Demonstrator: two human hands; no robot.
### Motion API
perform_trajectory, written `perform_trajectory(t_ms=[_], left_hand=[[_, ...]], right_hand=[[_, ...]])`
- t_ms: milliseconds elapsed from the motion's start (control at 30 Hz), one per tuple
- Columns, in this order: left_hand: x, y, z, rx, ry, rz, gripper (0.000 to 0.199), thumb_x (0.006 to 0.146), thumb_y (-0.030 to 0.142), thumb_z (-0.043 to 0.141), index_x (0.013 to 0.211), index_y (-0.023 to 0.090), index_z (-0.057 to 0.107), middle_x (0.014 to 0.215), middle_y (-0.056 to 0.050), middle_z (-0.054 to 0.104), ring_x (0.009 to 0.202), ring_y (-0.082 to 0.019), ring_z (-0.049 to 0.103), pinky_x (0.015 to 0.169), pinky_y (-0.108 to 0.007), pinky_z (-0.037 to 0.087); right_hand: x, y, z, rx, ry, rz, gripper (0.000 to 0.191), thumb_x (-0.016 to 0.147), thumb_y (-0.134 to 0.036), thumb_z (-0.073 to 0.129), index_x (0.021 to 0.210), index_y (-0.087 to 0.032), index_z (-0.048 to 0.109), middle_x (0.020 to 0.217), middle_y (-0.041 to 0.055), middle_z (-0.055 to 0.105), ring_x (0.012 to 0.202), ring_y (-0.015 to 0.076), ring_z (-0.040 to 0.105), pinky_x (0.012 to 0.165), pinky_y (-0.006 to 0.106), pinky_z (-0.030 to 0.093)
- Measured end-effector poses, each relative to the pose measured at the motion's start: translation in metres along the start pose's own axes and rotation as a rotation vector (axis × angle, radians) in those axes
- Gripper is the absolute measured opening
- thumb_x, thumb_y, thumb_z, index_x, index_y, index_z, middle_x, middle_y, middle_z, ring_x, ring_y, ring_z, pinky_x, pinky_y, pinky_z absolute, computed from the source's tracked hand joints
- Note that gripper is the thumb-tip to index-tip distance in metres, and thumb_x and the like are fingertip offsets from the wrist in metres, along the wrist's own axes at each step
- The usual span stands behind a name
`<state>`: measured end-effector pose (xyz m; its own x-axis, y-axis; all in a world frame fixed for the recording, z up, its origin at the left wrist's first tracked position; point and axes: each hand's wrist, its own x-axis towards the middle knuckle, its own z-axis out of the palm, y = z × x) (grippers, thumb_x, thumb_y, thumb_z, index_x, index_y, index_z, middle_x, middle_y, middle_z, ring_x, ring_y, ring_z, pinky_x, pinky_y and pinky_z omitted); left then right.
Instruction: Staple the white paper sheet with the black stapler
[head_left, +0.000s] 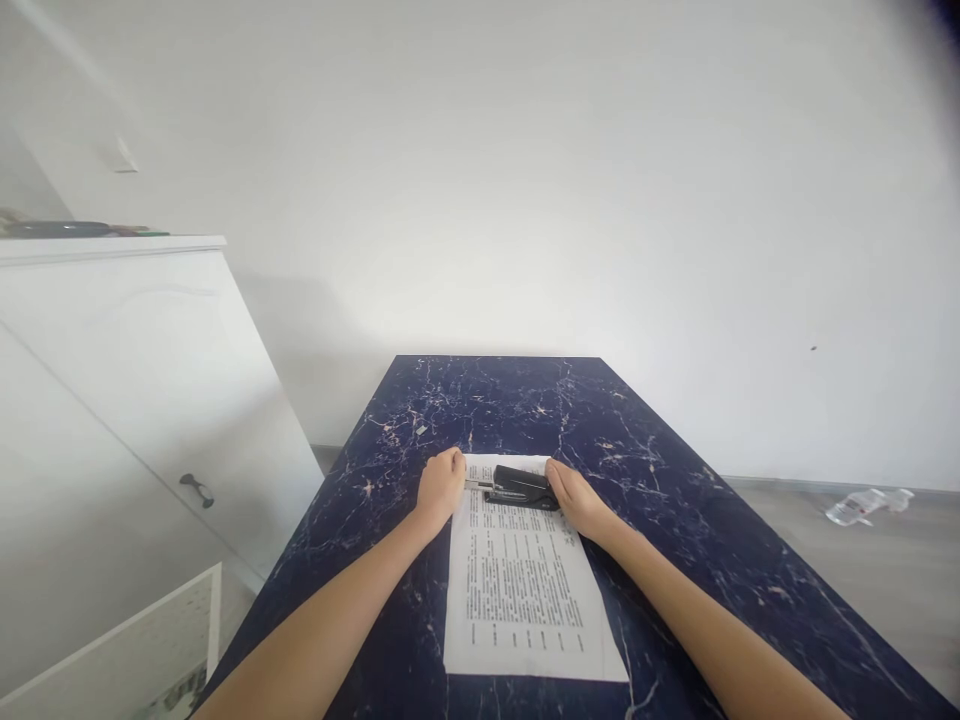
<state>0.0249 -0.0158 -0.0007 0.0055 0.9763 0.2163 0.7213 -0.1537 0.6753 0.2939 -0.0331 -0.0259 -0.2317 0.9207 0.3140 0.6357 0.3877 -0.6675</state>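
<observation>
On the dark blue surface [495,400] with thin white lines like cracks, one white paper [517,580], lying flat and full of small black print. On the far part of the paper, a black stapler [525,487], lying across it from left to right. Out of the left end of the stapler, a thin metal strip [478,485], pointing left. At the left edge of the paper, the left grip [442,487], curled closed, with the end of the metal strip going into it. End of the strip hidden there, so cannot tell just how tight. At the right end of the stapler, the right grip [576,495], closed around that end. Far and left of the paper, on the surface, a tiny pale scrap [421,430]. Over on the left, a big white cabinet [135,380] with a small dark handle [196,490], and on top, a long dark thing [60,229], too blurry to name. Past the far end of the surface, a pale wall [487,200] with a little dark spot [813,348] on the right. On the floor [892,570], right of the surface, a clear plastic bottle [851,507], with another see-through thing [898,499] touching or just behind; cannot tell which.
</observation>
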Motion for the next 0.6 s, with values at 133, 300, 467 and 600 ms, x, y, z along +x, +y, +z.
perform_trajectory(t_ms=[133, 300, 467, 600], left_hand=[[0.003, -0.002, -0.004, -0.012, -0.032, 0.039, 0.036, 0.097, 0.025, 0.039, 0.063, 0.022, 0.049, 0.058, 0.000, 0.052, 0.058, -0.017, 0.053, 0.061, -0.028, 0.028], [0.004, -0.006, -0.008, -0.051, -0.074, 0.152, 0.038, 0.097, 0.035, 0.046, 0.062, 0.022, 0.052, 0.056, -0.001, 0.054, 0.052, -0.018, 0.048, 0.058, -0.029, 0.025], [0.003, -0.004, -0.003, -0.163, -0.085, 0.201, 0.046, 0.096, 0.039, 0.050, 0.054, 0.021, 0.052, 0.053, -0.003, 0.053, 0.049, -0.016, 0.047, 0.058, -0.029, 0.029], [0.006, -0.004, 0.005, -0.598, -0.079, -0.047, 0.044, 0.098, 0.044, 0.047, 0.066, 0.018, 0.062, 0.059, -0.004, 0.057, 0.056, -0.018, 0.055, 0.060, -0.029, 0.042]], right_hand=[[-0.001, -0.004, -0.003, 0.031, -0.007, 0.008, 0.041, 0.108, -0.049, 0.023, 0.079, -0.025, 0.037, 0.076, -0.0001, 0.051, 0.072, 0.0190, 0.050, 0.071, 0.034, 0.042], [-0.003, -0.020, -0.012, -0.047, -0.075, -0.095, 0.028, 0.101, -0.051, 0.048, 0.100, -0.024, 0.057, 0.097, 0.0050, 0.062, 0.092, 0.0234, 0.055, 0.082, 0.038, 0.046], [-0.004, -0.026, -0.012, -0.130, -0.142, -0.113, 0.024, 0.094, -0.045, 0.062, 0.102, -0.022, 0.064, 0.097, 0.0084, 0.063, 0.090, 0.0250, 0.058, 0.078, 0.040, 0.050], [-0.005, -0.028, -0.015, -0.151, -0.012, -0.204, 0.020, 0.098, -0.041, 0.060, 0.105, -0.022, 0.062, 0.099, 0.0096, 0.065, 0.090, 0.0264, 0.061, 0.077, 0.042, 0.054]])
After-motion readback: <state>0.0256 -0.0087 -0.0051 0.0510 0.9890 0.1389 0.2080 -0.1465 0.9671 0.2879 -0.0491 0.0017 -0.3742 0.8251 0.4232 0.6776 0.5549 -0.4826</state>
